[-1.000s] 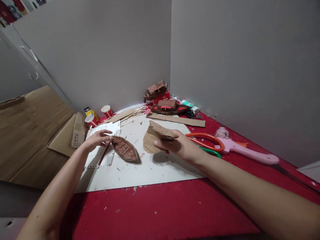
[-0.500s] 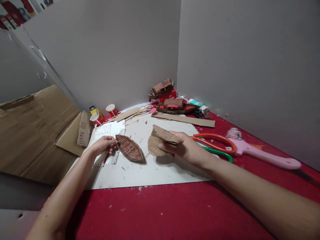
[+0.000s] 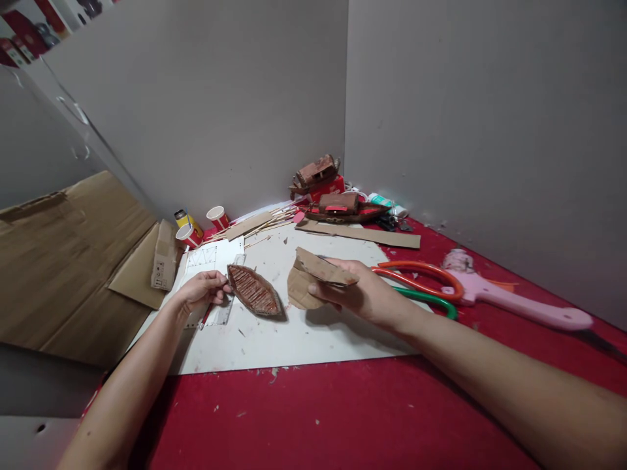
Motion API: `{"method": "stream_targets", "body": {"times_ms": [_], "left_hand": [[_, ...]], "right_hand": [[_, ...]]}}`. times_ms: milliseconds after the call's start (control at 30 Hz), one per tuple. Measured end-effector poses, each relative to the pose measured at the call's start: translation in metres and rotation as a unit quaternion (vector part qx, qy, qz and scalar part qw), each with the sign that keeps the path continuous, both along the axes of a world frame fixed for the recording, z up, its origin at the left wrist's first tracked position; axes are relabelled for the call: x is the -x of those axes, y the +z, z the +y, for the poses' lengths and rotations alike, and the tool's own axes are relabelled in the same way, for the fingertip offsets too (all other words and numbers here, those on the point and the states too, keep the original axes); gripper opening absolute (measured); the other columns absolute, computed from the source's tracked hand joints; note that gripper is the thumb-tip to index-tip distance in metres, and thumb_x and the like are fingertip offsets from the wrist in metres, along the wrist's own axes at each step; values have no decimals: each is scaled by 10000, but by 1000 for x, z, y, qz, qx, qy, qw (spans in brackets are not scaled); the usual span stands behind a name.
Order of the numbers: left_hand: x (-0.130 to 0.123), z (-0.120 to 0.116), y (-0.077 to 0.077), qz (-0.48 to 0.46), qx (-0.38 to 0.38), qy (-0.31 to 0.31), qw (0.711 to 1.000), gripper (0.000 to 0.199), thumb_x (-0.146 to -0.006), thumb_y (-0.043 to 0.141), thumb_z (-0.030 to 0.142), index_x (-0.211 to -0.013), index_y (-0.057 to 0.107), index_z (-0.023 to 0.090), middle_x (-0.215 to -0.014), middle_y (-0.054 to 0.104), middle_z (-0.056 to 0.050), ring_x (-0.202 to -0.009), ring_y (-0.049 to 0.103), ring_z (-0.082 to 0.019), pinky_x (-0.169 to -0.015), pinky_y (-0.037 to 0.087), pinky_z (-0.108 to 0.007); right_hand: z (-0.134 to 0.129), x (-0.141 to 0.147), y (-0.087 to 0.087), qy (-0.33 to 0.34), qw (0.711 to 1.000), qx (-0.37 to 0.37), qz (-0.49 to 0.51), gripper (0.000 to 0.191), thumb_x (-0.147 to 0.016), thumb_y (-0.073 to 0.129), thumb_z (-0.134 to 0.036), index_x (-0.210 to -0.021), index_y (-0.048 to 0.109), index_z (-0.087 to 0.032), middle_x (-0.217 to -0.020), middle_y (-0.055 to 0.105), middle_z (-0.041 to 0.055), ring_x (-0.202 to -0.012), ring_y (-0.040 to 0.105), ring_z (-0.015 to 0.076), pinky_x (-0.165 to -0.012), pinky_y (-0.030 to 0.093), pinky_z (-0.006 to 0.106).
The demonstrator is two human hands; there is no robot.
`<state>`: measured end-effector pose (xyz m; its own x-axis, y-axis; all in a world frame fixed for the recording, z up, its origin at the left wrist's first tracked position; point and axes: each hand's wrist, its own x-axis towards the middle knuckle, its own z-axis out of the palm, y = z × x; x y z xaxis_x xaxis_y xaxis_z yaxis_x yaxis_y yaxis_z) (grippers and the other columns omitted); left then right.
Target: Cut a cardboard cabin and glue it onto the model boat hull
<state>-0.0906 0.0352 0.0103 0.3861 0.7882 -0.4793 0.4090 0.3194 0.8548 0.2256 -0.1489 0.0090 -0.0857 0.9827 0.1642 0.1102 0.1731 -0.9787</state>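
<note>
My left hand [image 3: 210, 288] pinches the left tip of a small brown boat hull [image 3: 255, 292], whose inside is ribbed and reddish. The hull lies on or just over a white board [image 3: 255, 343]. To its right, my right hand [image 3: 343, 287] is closed on a folded piece of brown cardboard [image 3: 306, 281], thumb across its lower part, and holds it above the board. Orange-handled scissors [image 3: 426, 271], with one handle green, lie to the right of my right hand, partly behind it.
A pink glue gun [image 3: 529, 307] lies at the right. Behind are two model boats [image 3: 337, 204], a cardboard strip [image 3: 362, 234], thin sticks [image 3: 264, 225] and paper cups [image 3: 189, 235]. Large cardboard [image 3: 73, 261] leans at the left. A marked paper and ruler lie near my left hand.
The view has shifted slightly. My right hand has tilted the folded cardboard a little. My left hand stays at the hull's tip.
</note>
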Motion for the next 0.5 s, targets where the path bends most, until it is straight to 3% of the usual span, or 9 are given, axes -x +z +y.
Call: {"method": "stream_targets", "body": {"times_ms": [133, 267, 333, 400, 433, 500], "left_hand": [[2, -5, 0, -19, -32, 52, 998, 374, -942, 621, 338, -1273, 584, 168, -1277, 612, -114, -1066, 641, -252, -881, 559, -464], [-6, -20, 8, -58, -94, 97, 989, 356, -945, 616, 345, -1251, 593, 164, -1238, 629, -106, -1024, 652, -237, -851, 568, -444], [-16, -34, 17, -89, -126, 98, 983, 306, -915, 609, 403, -898, 646, 100, -870, 678, -85, -655, 626, -152, -602, 536, -298], [-28, -53, 29, -127, -149, 83, 977, 250, -822, 691, 347, -741, 584, 136, -718, 646, -31, -523, 541, -96, -521, 470, -236], [-35, -63, 35, -145, -157, 73, 974, 204, -758, 736, 284, -776, 581, 152, -746, 659, -15, -532, 544, -89, -537, 473, -228], [-51, -84, 47, -172, -163, 47, 971, 392, -656, 782, 181, -1003, 600, 198, -867, 706, -12, -582, 581, -104, -566, 486, -239]], "right_hand": [[0, 1, -2, -9, 1000, -27, -13, 289, -781, 689, -430, -737, 501, -215, -567, 467, -43, -499, 413, 126, -460, 300, 262], [-4, 5, 1, -66, 990, -113, -46, 153, -772, 642, -291, -752, 515, -208, -681, 560, -15, -608, 506, 152, -530, 398, 269], [-7, 7, 4, -105, 976, -173, -76, 71, -773, 608, -213, -764, 539, -204, -753, 596, 1, -683, 537, 163, -589, 426, 276], [-10, 7, 6, -133, 956, -233, -118, 42, -795, 575, -157, -787, 579, -198, -781, 607, 14, -704, 545, 163, -617, 425, 281], [-10, 7, 7, -142, 944, -262, -141, 64, -807, 565, -141, -808, 602, -194, -793, 611, 24, -710, 550, 165, -626, 424, 285], [-11, 5, 7, -158, 918, -314, -182, 114, -831, 548, -124, -872, 634, -186, -824, 621, 47, -732, 567, 176, -639, 431, 294]]}}
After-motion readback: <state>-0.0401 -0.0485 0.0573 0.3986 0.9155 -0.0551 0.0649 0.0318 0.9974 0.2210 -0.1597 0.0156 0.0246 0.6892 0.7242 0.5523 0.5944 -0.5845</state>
